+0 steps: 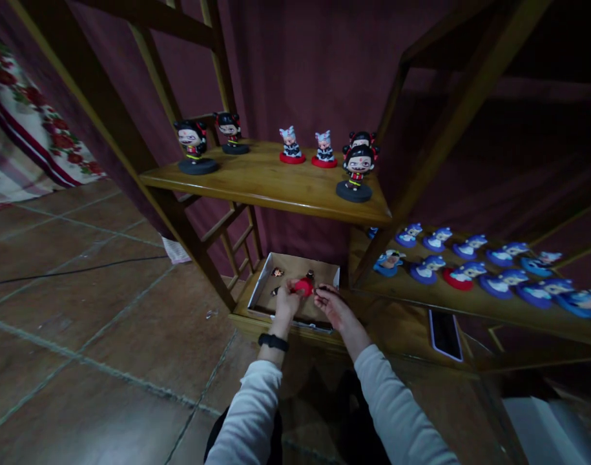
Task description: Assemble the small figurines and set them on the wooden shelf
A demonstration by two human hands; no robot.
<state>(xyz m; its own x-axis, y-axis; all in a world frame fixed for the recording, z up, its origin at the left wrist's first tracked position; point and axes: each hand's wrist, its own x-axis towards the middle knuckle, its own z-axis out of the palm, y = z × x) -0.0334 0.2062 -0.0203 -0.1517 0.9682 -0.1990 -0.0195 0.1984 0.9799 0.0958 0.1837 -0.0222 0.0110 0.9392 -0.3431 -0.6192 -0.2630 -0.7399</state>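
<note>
A shallow cardboard box (334, 276) sits on the low shelf, and both hands are over it. My left hand (287, 302), with a black band on its wrist, grips a red round base (303, 287) like those under the shelf figurines. My right hand (329, 302) is just to its right, fingers pinched on a small dark piece (319, 292) whose kind I cannot make out. Inside the box lie a small figurine head (277, 272) with dark hair, a dark piece (310, 274) near the back wall and another dark piece (274, 292) beside my left hand.
The wooden shelf (261, 184) above the box holds black-haired figurines (194, 141) and two white-haired ones (324, 148) on red bases. Several blue-haired figurines (464, 274) stand on the right shelf. A phone (445, 334) lies below them. Wooden posts flank the box.
</note>
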